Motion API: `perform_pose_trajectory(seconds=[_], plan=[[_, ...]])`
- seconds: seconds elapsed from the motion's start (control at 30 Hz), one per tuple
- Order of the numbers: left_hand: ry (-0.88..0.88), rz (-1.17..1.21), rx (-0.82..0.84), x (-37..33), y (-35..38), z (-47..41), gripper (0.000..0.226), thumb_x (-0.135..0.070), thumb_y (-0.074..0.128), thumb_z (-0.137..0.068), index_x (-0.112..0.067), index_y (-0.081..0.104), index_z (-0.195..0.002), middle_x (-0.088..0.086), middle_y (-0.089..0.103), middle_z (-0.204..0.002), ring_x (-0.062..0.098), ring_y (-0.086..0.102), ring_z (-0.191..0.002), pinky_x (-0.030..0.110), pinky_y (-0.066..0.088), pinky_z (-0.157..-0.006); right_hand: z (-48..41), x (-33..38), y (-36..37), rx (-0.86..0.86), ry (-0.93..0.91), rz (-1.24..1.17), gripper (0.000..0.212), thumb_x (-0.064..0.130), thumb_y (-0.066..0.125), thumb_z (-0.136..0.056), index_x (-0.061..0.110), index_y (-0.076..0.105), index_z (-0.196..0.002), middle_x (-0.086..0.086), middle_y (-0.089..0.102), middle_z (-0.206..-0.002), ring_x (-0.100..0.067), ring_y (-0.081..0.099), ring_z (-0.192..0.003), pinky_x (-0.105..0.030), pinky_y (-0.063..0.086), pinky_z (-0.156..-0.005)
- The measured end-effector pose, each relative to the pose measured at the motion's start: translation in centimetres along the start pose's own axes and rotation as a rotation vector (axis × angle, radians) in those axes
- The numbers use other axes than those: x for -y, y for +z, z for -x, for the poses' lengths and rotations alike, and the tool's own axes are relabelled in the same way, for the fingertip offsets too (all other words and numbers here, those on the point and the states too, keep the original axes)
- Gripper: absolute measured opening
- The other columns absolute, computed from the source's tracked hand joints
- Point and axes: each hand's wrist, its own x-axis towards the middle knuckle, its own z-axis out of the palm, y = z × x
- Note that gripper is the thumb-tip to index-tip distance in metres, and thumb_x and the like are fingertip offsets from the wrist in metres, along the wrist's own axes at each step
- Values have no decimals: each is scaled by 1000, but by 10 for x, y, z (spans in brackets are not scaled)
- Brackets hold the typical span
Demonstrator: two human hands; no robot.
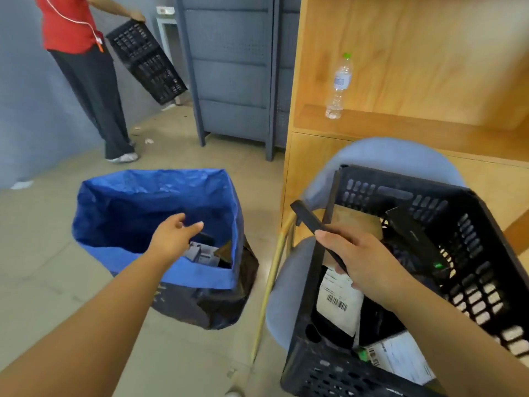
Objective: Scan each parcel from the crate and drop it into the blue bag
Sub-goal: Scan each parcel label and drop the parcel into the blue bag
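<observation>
Left hand: open, empty, over bag, left of crate. Right hand: gripping scanner above crate. Risk: knocking tilted crate off chair when reaching in.

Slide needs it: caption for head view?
Left hand open over the blue bag; right hand grips a black handheld device above the crate.
</observation>
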Motion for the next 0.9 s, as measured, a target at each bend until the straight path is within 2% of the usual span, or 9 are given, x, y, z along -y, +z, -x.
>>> perform_pose_trajectory(seconds=[0.13, 0.23, 0.3, 0.4, 0.47, 0.57, 0.67, 0.77, 0.9], plan=[[100, -127, 118, -4, 26, 12, 28, -24, 65, -90, -13, 63, -115, 6, 64, -113, 27, 62, -105, 46, 51, -92, 2, -8, -14, -52, -12, 12, 17, 50, 52, -91, 38, 65, -90, 4, 57, -65, -17, 53, -62, -30, 41, -64], [208, -157, 177, -20, 43, 27, 5, -23, 66, -89, -20, 68, -92, 3, 70, -94, 24, 67, -92, 45, 55, -86, 11, -17, -32, -153, 13, 54, 17, 51, 53, -89, 47, 66, -99, 8, 72, -94, -8, 64, -90, -28, 46, -85], [293, -157, 209, -33, 54, 38, 3, -24, 66, -88, -22, 69, -89, 1, 70, -90, 21, 68, -88, 40, 55, -82, 22, -22, -46, -202, 42, 73, 10, 50, 54, -89, 49, 63, -94, 6, 70, -97, -9, 64, -93, -27, 46, -84], [418, -146, 265, -59, 70, 63, 4, -29, 68, -86, -26, 69, -89, -4, 70, -88, 15, 67, -87, 35, 54, -80, 43, -31, -68, -253, 85, 73, 6, 52, 55, -88, 51, 60, -92, 20, 68, -89, -3, 63, -86, -20, 42, -73], [486, -137, 314, -73, 85, 81, 5, -30, 68, -85, -27, 70, -88, -7, 70, -85, 11, 66, -85, 32, 53, -79, 59, -39, -84, -298, 118, 65, 4, 52, 56, -88, 54, 57, -91, 20, 68, -92, -1, 63, -88, -23, 44, -80], [600, -189, 386, -88, 119, 105, 7, -32, 66, -86, -27, 69, -91, -12, 69, -87, 2, 63, -85, 20, 47, -73, 81, -56, -105, -373, 157, 79, 28, 57, 56, -86, 49, 58, -113, 15, 66, -102, -5, 61, -97, -29, 44, -86], [625, -294, 492, -89, 170, 112, 9, -35, 66, -87, -28, 66, -92, -15, 65, -90, 0, 60, -86, 13, 42, -69, 99, -67, -121, -425, 179, 89, 30, 53, 56, -87, 45, 57, -116, 19, 65, -93, 4, 60, -86, -11, 41, -70], [579, -514, 598, -78, 228, 102, 19, -38, 67, -85, -28, 62, -100, -12, 63, -99, 8, 60, -93, 25, 49, -81, 106, -76, -136, -442, 217, 104, 14, 51, 56, -88, 50, 55, -102, 19, 63, -87, 4, 60, -81, -5, 39, -56], [627, -1148, 607, -61, 293, 85, 51, -24, 58, -91, -10, 41, -137, 12, 43, -137, 30, 43, -125, 36, 40, -103, 102, -93, -157, -466, 222, 179, 52, 60, 54, -84, 39, 52, -132, 24, 58, -94, 5, 56, -85, -11, 36, -64]])
